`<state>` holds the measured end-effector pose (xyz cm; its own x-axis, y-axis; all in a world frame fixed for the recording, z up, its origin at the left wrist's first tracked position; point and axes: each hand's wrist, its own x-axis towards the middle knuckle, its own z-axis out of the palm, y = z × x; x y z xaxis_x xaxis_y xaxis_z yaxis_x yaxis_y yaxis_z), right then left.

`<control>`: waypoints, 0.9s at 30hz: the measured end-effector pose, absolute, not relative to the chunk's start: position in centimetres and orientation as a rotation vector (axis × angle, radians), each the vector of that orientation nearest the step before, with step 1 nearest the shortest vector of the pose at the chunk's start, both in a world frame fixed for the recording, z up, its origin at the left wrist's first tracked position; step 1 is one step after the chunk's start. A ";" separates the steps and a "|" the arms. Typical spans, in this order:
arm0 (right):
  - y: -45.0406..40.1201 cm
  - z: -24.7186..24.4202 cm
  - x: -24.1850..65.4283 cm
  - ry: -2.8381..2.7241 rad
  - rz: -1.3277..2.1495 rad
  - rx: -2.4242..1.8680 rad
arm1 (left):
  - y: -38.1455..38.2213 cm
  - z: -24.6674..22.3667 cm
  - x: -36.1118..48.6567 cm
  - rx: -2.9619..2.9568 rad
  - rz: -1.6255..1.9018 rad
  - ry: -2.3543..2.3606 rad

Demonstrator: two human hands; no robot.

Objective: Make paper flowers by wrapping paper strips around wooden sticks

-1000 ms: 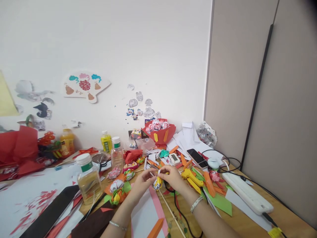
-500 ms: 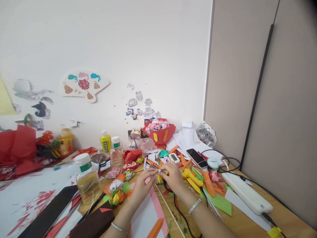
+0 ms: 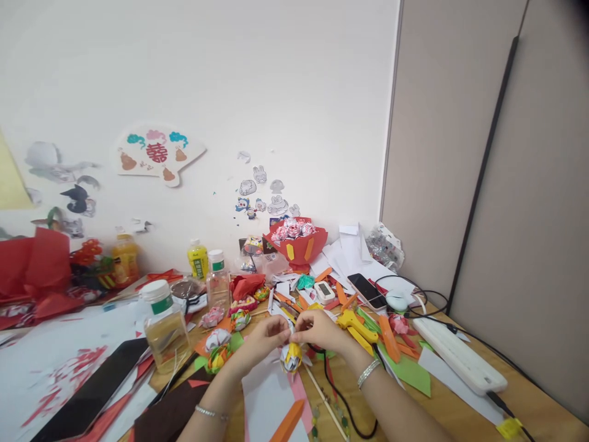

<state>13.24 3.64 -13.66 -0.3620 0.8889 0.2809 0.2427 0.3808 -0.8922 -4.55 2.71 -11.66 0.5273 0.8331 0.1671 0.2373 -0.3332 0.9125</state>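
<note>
Head view, paper flower (image 3: pixel 291 358) below left fingers (image 3: pixel 278 333) and right fingers (image 3: pixel 304 330), both clamped on its top

Hands (image 3: pixel 317 328) pinching a yellow-and-white paper flower (image 3: pixel 291 358), yellow glue gun (image 3: pixel 358 325) at right; red-wrapped bouquet (image 3: pixel 297 250) behind

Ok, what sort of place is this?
Probably a craft table in a room: a paper flower, a red bouquet and cut green paper suggest it.

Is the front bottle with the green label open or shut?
The front bottle is shut: its white lid sits on top, covering the opening.
</note>
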 end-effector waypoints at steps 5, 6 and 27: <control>4.7 -15.3 13.4 -1.768 1.166 -1.050 | 2.6 -11.9 -4.4 1.910 0.754 0.979; 4.8 -15.6 13.4 -1.763 1.150 -1.077 | 2.7 -12.1 -4.3 1.926 0.762 1.002; 4.3 -15.7 12.4 -1.843 0.843 -1.079 | 4.0 -13.9 -3.9 1.957 0.913 1.117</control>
<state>12.38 4.27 -15.72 -0.2961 0.9022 0.3135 0.3525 0.4083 -0.8421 -3.93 4.04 -13.91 0.3812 0.8950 0.2319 0.4052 -0.3871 0.8282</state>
